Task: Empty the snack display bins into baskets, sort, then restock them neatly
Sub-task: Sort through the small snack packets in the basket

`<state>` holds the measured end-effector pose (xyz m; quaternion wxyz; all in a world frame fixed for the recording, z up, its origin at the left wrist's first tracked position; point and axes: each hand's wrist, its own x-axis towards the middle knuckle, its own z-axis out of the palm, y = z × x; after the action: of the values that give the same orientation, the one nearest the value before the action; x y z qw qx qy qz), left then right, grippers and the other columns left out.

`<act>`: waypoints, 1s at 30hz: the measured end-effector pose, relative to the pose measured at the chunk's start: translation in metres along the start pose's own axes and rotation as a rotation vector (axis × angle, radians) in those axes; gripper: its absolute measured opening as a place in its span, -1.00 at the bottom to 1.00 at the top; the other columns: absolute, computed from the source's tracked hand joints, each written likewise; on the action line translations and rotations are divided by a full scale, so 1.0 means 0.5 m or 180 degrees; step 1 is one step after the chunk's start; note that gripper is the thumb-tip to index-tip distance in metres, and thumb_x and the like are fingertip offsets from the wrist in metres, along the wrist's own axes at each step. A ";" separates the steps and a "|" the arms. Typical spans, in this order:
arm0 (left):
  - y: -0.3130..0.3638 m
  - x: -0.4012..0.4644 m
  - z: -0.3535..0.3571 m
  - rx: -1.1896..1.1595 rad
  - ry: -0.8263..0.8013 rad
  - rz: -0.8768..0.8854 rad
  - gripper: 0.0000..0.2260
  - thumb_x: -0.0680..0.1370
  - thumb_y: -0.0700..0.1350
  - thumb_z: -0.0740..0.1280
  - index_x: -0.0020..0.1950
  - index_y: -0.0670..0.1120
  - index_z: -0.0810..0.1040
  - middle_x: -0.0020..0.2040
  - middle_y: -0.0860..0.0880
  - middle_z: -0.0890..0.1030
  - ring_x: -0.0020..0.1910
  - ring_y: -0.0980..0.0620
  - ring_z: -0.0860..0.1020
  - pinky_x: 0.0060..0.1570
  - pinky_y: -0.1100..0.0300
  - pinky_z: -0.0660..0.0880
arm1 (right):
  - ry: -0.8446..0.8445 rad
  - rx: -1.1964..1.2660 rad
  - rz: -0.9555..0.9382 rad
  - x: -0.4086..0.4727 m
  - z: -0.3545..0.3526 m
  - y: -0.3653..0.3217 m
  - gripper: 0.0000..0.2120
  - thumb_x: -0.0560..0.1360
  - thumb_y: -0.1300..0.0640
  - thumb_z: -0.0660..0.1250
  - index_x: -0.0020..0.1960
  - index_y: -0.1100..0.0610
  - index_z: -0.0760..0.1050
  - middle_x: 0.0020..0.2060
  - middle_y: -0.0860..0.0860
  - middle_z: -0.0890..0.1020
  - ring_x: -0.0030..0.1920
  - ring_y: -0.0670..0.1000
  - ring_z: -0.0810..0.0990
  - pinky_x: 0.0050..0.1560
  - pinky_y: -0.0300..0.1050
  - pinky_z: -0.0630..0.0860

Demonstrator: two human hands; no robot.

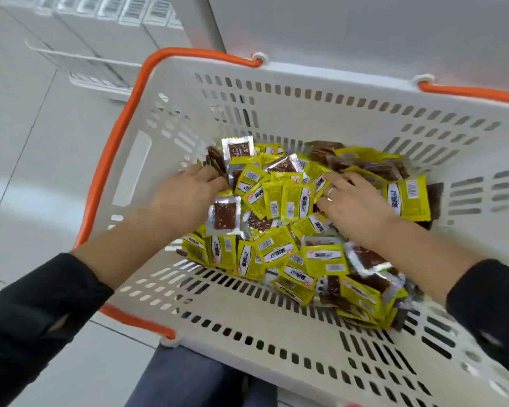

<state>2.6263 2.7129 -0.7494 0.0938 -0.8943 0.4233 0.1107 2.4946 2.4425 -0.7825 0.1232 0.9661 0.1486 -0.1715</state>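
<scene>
Left hand (188, 188): grip slack, fingers spread flat on the packets, blurred. Right hand (354, 204), ringed: fingers extended, pressing the heap, grasping nothing.
Small yellow foil snack packets (288, 201): loose pile, mixed with clear-fronted silver packets showing brown contents (224, 214).
White slotted plastic basket with orange handles (276, 95): holds all.
Sorting advice: rake one kind to each side, lifting small handfuls, faces aligned.

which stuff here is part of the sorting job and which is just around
Job: basket, snack packets, left hand, right hand, both among the packets.
Just around: white boxes, tiled floor.
</scene>
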 end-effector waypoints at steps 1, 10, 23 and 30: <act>0.007 -0.004 0.001 -0.0037 0.0002 0.0108 -0.54 0.32 -0.35 0.46 0.19 -0.10 0.60 0.13 -0.15 0.58 0.10 -0.23 0.54 -0.04 -0.02 0.50 | 0.0046 0.0058 -0.0028 -0.001 -0.004 -0.001 -0.70 0.15 0.17 0.57 -0.13 0.14 0.66 -0.22 0.10 0.70 0.20 0.19 0.58 0.04 0.06 0.54; 0.102 -0.042 0.042 0.0165 -0.0376 0.1857 -0.57 0.31 0.02 0.49 0.15 -0.06 0.65 0.15 -0.10 0.63 0.18 -0.10 0.58 0.24 -0.02 0.46 | -0.0419 0.0805 -0.0763 -0.063 -0.011 -0.087 -0.68 0.50 -0.07 0.11 -0.12 0.11 0.55 -0.30 0.10 0.61 -0.19 0.13 0.59 -0.22 -0.07 0.39; 0.206 0.075 0.054 0.1190 -0.1282 0.1595 -0.34 0.63 0.25 0.02 0.59 0.00 -0.20 0.60 -0.13 -0.06 0.57 -0.12 -0.09 0.48 -0.09 -0.26 | -0.1254 0.0258 -0.0770 -0.151 -0.041 -0.073 -0.74 0.56 0.22 0.17 0.18 0.09 0.52 0.11 0.06 0.57 0.18 0.11 0.42 0.14 -0.01 0.32; 0.143 0.079 0.047 0.1249 -0.1212 0.1076 -0.46 0.64 0.23 0.00 0.58 0.08 0.01 0.59 -0.14 -0.01 0.57 -0.14 -0.08 0.47 -0.17 -0.28 | -0.1306 0.0288 -0.0418 -0.175 -0.057 -0.030 -0.79 0.57 0.06 0.18 0.09 0.06 0.55 0.03 0.04 0.61 0.13 0.09 0.44 0.13 -0.01 0.31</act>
<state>2.5922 2.6455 -0.7880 0.3222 -0.7394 0.5540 0.2064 2.4194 2.4431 -0.7271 0.0959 0.9038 0.1752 -0.3785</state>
